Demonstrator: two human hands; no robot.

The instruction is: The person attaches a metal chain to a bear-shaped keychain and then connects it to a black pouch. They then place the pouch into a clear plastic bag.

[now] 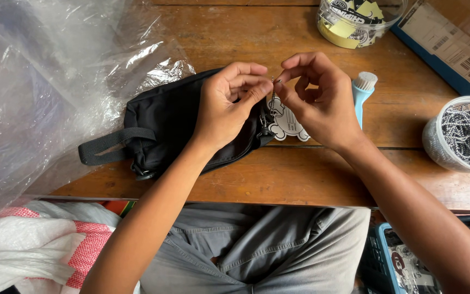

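A black fabric pouch [167,122] with a webbing strap [110,144] lies on the wooden table [300,179]. A white die-cut paper tag [286,124] rests by its zipper end. My left hand [232,103] and my right hand [316,95] meet above the pouch. Both pinch a thin metal ball chain [272,87] between thumb and forefinger. The chain runs down toward the tag and zipper pull. My fingers hide how it attaches.
Crumpled clear plastic sheeting [39,87] covers the left. A blue-handled brush [362,92] lies behind my right hand. A clear tub of stickers [354,22] sits at the back, a tub of ball chains [466,136] at right, a blue crate [403,261] below.
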